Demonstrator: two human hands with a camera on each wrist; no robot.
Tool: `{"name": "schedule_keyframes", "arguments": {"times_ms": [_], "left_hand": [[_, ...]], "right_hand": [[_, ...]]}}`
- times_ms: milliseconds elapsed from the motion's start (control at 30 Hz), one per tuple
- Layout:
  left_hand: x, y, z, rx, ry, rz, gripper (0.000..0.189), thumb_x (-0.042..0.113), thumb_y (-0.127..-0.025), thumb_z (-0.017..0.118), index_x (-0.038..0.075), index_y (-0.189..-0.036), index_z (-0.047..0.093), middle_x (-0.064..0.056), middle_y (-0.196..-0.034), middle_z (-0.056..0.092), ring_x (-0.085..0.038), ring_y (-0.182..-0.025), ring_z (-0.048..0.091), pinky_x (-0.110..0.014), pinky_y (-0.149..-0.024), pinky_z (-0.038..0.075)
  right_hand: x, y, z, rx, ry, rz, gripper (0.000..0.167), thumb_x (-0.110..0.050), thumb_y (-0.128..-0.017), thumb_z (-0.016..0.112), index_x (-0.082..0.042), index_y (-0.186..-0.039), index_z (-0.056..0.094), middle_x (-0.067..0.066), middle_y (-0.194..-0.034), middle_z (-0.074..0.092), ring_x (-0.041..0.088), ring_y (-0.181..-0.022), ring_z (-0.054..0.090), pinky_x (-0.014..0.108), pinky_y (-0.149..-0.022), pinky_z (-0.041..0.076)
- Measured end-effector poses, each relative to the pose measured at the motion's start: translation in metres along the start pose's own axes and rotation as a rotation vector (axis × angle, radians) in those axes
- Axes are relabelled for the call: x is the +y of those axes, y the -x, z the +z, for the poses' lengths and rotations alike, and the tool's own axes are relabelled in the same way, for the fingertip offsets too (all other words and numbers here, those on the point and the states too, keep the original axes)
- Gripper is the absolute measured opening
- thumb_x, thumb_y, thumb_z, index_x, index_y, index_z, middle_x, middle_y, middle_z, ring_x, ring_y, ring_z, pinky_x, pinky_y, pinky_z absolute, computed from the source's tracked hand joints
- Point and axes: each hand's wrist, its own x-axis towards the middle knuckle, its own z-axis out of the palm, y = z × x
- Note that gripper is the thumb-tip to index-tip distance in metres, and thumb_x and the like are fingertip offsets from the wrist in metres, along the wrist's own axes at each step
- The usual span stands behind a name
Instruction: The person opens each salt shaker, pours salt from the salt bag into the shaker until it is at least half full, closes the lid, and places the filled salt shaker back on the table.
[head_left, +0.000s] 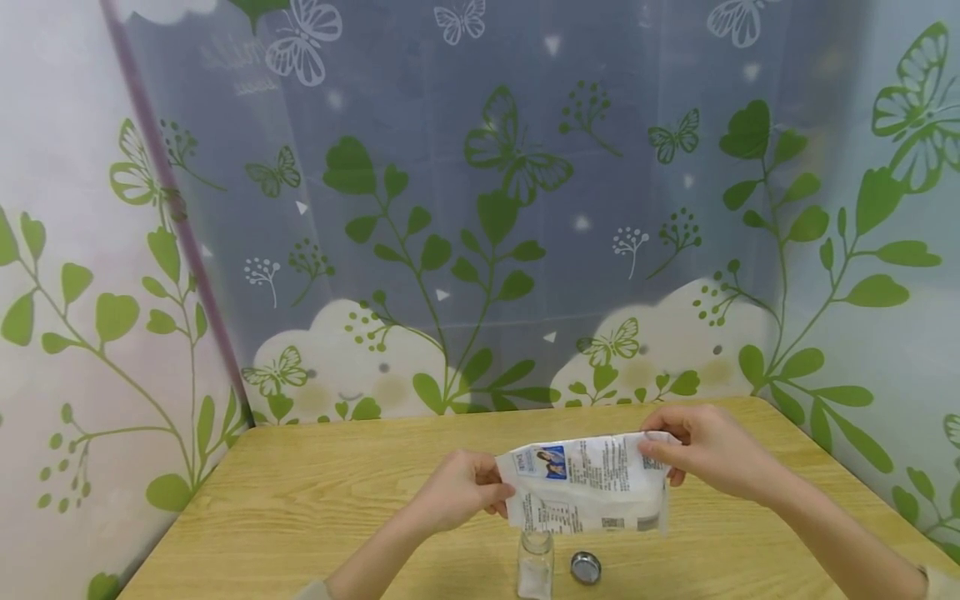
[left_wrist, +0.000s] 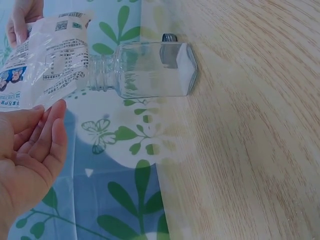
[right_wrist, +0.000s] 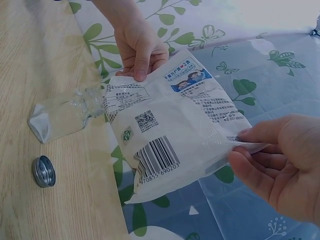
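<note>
A white printed plastic packet [head_left: 592,492] with a small blue picture on it is held up between both hands above the table. Thumb and fingers of my left hand [head_left: 459,493] pinch its left end, by a corner. My right hand [head_left: 712,457] pinches the upper right corner. Below the packet's left part stands a clear glass jar [head_left: 536,568], uncapped, with white stuff at its bottom; in the left wrist view the packet's edge overlaps the jar's mouth [left_wrist: 97,72], and I cannot tell whether they touch. What the packet holds is hidden.
A silver metal lid [right_wrist: 44,171] lies on the wood-grain table [head_left: 315,500] beside the jar. Behind the table and along both sides hang cloth panels [head_left: 420,275] printed with green leaves and butterflies.
</note>
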Motion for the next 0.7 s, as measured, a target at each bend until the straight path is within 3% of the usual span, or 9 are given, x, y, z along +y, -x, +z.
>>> {"name": "schedule_keyframes", "arguments": {"times_ms": [333,700], "left_hand": [[0.0004,-0.001,-0.0008,-0.005,-0.022,-0.009,0.01,0.005,-0.084,0.064,0.002,-0.075,0.065,-0.002,-0.066,0.066,-0.012,-0.059,0.061,-0.023,-0.055,0.05],[-0.0004,-0.0006,-0.001,-0.006,0.015,0.005,0.008,0.004,-0.084,0.064,-0.001,-0.079,0.066,-0.006,-0.07,0.067,-0.012,-0.059,0.061,-0.024,-0.054,0.05]], "right_hand": [[-0.0002,-0.0004,-0.0006,-0.005,-0.011,0.002,0.02,-0.02,-0.09,0.061,0.0,-0.094,0.063,0.005,-0.078,0.062,0.012,-0.055,0.058,0.03,-0.05,0.051],[-0.0002,-0.0014,-0.0004,0.001,-0.007,0.008,0.019,-0.02,-0.09,0.062,-0.001,-0.093,0.063,0.003,-0.075,0.063,0.011,-0.055,0.058,0.03,-0.05,0.051]]}}
